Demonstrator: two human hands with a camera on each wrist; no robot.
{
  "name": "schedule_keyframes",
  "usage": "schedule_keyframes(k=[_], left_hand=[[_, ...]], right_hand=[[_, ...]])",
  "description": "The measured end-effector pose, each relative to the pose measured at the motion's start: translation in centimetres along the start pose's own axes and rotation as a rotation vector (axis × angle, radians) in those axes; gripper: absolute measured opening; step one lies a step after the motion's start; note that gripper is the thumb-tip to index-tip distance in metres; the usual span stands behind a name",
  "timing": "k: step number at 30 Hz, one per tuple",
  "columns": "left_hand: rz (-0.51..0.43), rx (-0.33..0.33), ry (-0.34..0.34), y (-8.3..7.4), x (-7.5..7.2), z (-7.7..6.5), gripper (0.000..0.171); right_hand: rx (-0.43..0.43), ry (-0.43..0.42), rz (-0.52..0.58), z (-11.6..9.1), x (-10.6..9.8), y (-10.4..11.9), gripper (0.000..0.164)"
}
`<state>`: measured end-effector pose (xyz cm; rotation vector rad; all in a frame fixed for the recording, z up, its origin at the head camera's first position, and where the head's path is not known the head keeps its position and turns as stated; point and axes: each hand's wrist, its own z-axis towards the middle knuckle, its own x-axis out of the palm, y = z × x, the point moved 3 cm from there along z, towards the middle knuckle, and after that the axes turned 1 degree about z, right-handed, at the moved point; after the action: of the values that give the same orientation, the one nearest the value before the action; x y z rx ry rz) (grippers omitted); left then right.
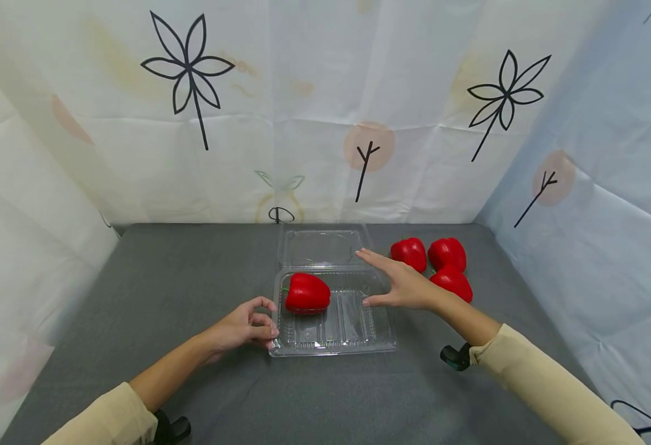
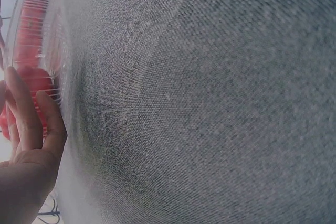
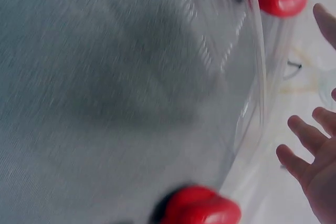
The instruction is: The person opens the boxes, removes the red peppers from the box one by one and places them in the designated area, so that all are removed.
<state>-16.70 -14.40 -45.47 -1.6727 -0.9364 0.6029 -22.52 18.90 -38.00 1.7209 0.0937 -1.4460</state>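
Note:
A clear plastic clamshell container [image 1: 336, 343] lies on the grey table with its lid [image 1: 322, 247] folded back, away from me. One red bell pepper [image 1: 307, 293] lies on its side in the left part of the tray. My left hand [image 1: 247, 324] grips the container's left edge; in the left wrist view its fingers [image 2: 26, 124] lie along the outer wall below the rim. Over the container's right side hovers my right hand [image 1: 406, 285], thumb and fingers spread apart with nothing between them. The right wrist view shows its fingers [image 3: 310, 137] apart from the container.
Three more red bell peppers [image 1: 409, 252] [image 1: 448, 253] [image 1: 452, 283] sit close together at the back right, partly behind the right forearm. Patterned white cloth [image 1: 303, 93] hangs along the table's back edge and at both sides.

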Motion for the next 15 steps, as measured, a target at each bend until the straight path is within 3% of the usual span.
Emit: schedule_keyframes(k=[7, 15], left_hand=[[-0.002, -0.003, 0.001, 0.0, 0.0, 0.0, 0.047], [-0.002, 0.003, 0.0, 0.0, 0.1, 0.0, 0.046]], right_hand=[[-0.047, 0.08, -0.007, 2.1, 1.8, 2.0, 0.094], [-0.063, 0.14, -0.036, 3.2, 3.9, 3.1, 0.093]])
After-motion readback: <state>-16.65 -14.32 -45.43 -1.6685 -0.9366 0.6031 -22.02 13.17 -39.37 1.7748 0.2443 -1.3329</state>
